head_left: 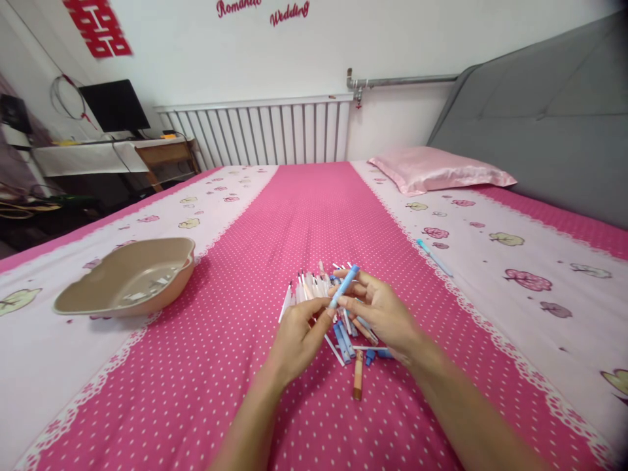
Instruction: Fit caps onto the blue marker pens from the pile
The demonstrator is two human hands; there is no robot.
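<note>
A heap of pens [324, 294], white, blue and orange, lies on the pink dotted bedspread [304, 216] in front of me. Both hands meet above it on one blue pen [343, 286]. My right hand [380, 314] pinches the pen's shaft between thumb and fingers. My left hand [299, 333] is closed with its fingertips at the pen's lower end. An orange pen [358, 375] lies nearest me at the heap's front edge.
A beige plastic basin [127, 278] with a few small pieces inside sits to the left on the bed. A single blue pen [434, 256] lies apart to the right. A pink pillow [436, 169] and grey headboard [540, 124] are at the right; a radiator [260, 133] stands behind.
</note>
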